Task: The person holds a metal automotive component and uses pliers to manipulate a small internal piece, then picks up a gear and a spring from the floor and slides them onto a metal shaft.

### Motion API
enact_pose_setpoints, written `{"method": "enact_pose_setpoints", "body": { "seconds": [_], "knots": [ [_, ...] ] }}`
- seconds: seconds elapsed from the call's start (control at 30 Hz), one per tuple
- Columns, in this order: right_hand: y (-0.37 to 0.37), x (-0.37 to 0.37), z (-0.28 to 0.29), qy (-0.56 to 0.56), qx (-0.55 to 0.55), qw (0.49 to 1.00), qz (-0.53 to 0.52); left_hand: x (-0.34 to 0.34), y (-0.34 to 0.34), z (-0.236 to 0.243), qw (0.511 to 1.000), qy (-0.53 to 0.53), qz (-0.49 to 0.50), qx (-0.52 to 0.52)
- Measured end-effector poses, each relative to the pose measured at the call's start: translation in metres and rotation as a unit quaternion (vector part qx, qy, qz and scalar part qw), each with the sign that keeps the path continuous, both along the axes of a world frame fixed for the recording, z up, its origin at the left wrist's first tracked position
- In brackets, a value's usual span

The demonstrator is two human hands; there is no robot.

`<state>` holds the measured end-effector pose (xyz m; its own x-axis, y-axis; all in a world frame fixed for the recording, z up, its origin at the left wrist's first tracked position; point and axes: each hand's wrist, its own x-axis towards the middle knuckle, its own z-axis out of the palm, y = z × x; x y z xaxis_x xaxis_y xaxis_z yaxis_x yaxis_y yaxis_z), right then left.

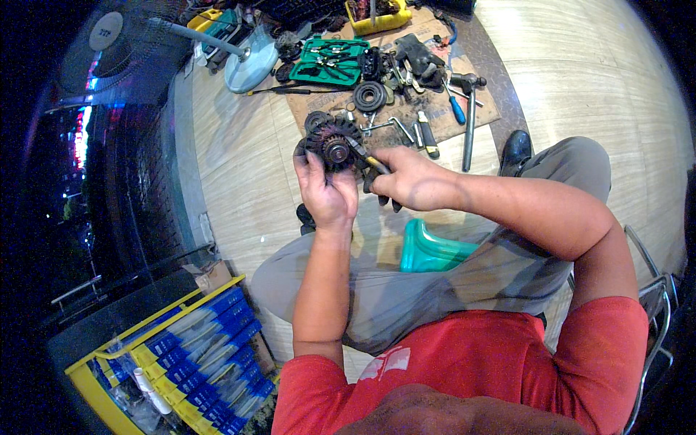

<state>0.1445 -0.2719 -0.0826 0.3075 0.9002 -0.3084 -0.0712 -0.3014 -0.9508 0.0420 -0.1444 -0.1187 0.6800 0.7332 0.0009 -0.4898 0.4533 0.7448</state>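
Observation:
My left hand (328, 196) cups a dark, greasy round motor part (336, 150) from below, its ringed metal hub facing up. The fingers curl around its edge and are partly hidden behind it. My right hand (406, 177) is closed around pliers (373, 162) with yellow and black handles. Their metal jaws reach the right side of the hub; whether they grip it I cannot tell. Dark grease coats the fingertips of both hands.
Beyond my hands, a cardboard sheet (453, 129) carries a green tool case (330, 58), a bearing (369, 96), a hammer (470, 119), a blue screwdriver (456, 110) and dark gloves (419, 58). A fan base (251, 65) stands far left, a yellow rack (109, 355) near left, a green stool (435, 254) by my legs.

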Motion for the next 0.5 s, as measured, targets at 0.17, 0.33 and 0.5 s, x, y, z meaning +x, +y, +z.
{"method": "enact_pose_setpoints", "body": {
  "seconds": [0.17, 0.33, 0.5],
  "knots": [
    [-0.002, 0.003, 0.004, -0.098, 0.007, 0.995, 0.018, 0.000, -0.002, 0.003, 1.000, 0.006, -0.002, -0.009],
    [-0.003, 0.002, -0.001, -0.155, 0.013, 0.988, 0.007, 0.000, -0.002, 0.001, 1.000, 0.002, -0.012, -0.021],
    [-0.002, -0.011, -0.008, -0.197, 0.023, 0.979, -0.051, 0.002, -0.004, 0.001, 0.998, -0.002, -0.015, -0.056]
  ]
}}
